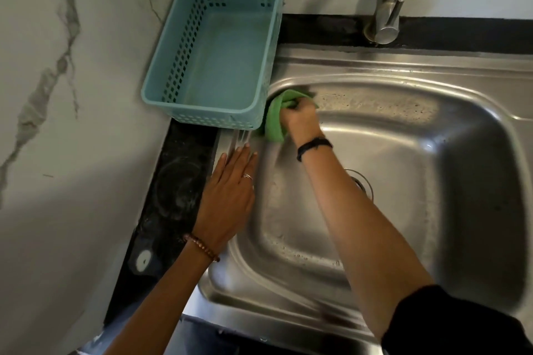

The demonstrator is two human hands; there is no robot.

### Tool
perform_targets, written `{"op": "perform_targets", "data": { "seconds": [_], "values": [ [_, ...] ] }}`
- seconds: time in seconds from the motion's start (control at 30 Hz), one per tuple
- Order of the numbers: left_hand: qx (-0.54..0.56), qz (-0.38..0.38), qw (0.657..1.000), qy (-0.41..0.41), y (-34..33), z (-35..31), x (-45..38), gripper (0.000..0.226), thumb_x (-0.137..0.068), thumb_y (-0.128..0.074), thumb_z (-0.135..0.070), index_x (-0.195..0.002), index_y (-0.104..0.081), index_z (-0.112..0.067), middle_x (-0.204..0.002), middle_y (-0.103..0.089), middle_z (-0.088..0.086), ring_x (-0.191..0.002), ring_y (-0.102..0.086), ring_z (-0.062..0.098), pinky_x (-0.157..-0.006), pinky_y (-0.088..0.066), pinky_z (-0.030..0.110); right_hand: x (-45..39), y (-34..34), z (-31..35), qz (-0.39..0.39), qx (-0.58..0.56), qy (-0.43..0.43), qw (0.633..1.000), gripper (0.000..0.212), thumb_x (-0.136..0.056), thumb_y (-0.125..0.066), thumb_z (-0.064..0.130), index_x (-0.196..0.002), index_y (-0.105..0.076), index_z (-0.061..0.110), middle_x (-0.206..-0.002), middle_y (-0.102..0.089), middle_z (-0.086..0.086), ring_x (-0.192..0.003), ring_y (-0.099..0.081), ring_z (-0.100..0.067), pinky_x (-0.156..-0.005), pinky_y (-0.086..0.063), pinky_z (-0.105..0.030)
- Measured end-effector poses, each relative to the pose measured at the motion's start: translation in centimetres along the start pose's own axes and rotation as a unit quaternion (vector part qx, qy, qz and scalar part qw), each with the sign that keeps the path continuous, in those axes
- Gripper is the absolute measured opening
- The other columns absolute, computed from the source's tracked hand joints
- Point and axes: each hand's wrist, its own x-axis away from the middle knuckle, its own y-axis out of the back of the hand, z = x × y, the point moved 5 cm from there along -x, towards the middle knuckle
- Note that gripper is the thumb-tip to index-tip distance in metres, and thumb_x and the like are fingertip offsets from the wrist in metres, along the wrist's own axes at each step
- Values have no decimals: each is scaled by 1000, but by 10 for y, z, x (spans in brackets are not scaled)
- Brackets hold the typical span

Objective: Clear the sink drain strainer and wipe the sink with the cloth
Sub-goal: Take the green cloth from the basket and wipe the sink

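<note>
we look down at a stainless steel sink (pixel 403 210) set into a dark bench (pixel 173 196), with pale marble-veined wall (pixel 72 95) running along the left side and behind. the steel is dull and smeared, with water spots on the far inner wall and droplets on the basin floor.

our right hand (pixel 301 118) reaches across the basin to its far left corner, fingers curled tight around a bunched green cloth (pixel 274 121), which is pressed against the inner wall of the sink just below the rim. a black band sits on that wrist and a dark sleeve covers the upper arm.

our left hand (pixel 230 196) lies flat and spread narrow, fingers straight and together, resting on the left rim of the sink. it wears a ring and a beaded bracelet.

the drain strainer (pixel 362 181) is in the middle of the basin floor, mostly hidden behind our right forearm, so only part of its metal ring shows.

a light blue perforated plastic basket (pixel 184 72) stands on the bench at the sink's far left corner, its edge overhanging the rim. a steel tap (pixel 386 14) rises from the dark strip behind the sink.
</note>
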Motion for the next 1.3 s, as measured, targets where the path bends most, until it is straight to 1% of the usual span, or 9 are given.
{"op": "perform_targets", "data": {
  "seconds": [0.07, 0.3, 0.43, 0.53, 0.63, 0.7, 0.87, 1.1, 1.3],
  "values": [
    [-15, -3, 1000, -21, 1, -3, -5, 46, -83, -43, -14, -125, -54, 1, -132, -55, 18, -124, -51, 29, -106, -33, 48, 0, 31, 20, -63, 52, 39, 996, 23, -93, -44, -4, -107, -57, -17, -99, -58, -20, -65, -48, -17, -48, -41, -5],
    [48, 56, 997, -21, -6, -1, -12, 71, -86, -55, -34, -143, -25, -4, -152, -24, 17, -142, -21, 29, -117, -12, 41, 5, 129, 61, -216, 184, 130, 950, 26, -89, -44, -4, -113, -55, -9, -98, -51, -13, -89, -50, -20, -77, -43, -24],
    [81, 67, 994, -23, -5, 0, -13, 80, -83, -57, -42, -144, -21, -5, -153, -21, 17, -143, -17, 29, -118, -6, 39, 8, 95, 47, -168, 181, 121, 961, 34, -88, -51, -3, -121, -43, -10, -107, -50, -13, -93, -47, -18, -79, -43, -21],
    [70, 77, 994, -27, -4, -1, -14, 83, -77, -64, -42, -142, -28, -3, -149, -28, 21, -140, -25, 33, -116, -12, 43, 6, 41, 37, -89, 102, 83, 987, 16, -85, -51, -9, -100, -48, -6, -99, -53, -16, -85, -47, -18, -57, -42, -11],
    [68, 76, 994, -27, -5, 0, -14, 85, -78, -62, -43, -142, -24, -3, -150, -26, 20, -141, -23, 32, -116, -11, 43, 13, 3, 31, -74, 55, 69, 993, 17, -89, -42, -5, -79, -51, 5, -84, -51, -9, -75, -48, -18, -88, -45, -21],
    [64, 77, 995, -25, -5, 0, -14, 86, -78, -62, -43, -142, -23, -3, -150, -25, 20, -141, -23, 32, -116, -10, 43, 4, -1, 16, -48, -53, 12, 997, 22, -90, -42, -4, -74, -51, 7, -80, -52, -7, -72, -51, -18, -89, -43, -30],
    [43, 78, 996, -26, -5, -3, -14, 88, -73, -68, -43, -140, -30, 0, -146, -33, 23, -137, -31, 35, -113, -16, 46, 2, -12, -3, 25, -126, -16, 992, 23, -85, -64, 3, -104, -54, 12, -90, -62, -2, -83, -60, -15, -69, -51, -22],
    [28, 59, 998, -23, -7, -3, -14, 89, -66, -75, -39, -136, -38, 3, -141, -40, 26, -132, -40, 36, -114, -19, 44, -1, -13, 3, -108, -172, 23, 979, 59, -75, -77, 10, -126, -49, -1, -122, -62, -18, -110, -61, -30, -97, -51, -41],
    [17, 49, 998, -27, -3, -6, -14, 88, -64, -78, -37, -132, -43, 6, -138, -44, 26, -128, -44, 38, -105, -33, 53, 1, 20, 41, -123, -258, 37, 958, 18, -84, -69, 15, -96, -63, 4, -94, -63, -7, -69, -58, -11, -54, -51, -15]
  ]
}}
